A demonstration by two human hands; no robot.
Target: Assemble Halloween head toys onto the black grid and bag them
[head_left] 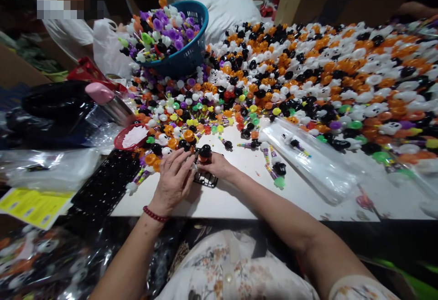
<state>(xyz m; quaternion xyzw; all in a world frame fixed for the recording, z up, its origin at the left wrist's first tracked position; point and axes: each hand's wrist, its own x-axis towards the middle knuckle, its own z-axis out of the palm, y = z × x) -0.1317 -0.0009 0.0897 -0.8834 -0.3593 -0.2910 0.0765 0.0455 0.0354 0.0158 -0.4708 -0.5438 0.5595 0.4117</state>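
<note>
Over the near part of the white table, my right hand (219, 165) is closed around a small toy with a round black top and orange below (205, 151). Beneath it lies a black openwork tray (208, 180). Curled over the tray's left side is my left hand (176, 172), its fingers bent and close together; a bit of white shows at the fingertips, too small to name. Orange pumpkin toppers (150, 159) and other toppers lie just beyond my left hand. To the right are several candy-filled tubes with black or green tops (275, 172).
A blue basket (196, 54) full of toppers stands on a large toy pile (308, 63). Clear plastic bags (308, 168) and red-handled scissors (364, 202) lie right. On the left are a pink-lidded thermos (114, 104), a red basket of paper slips (118, 138) and another person (68, 35).
</note>
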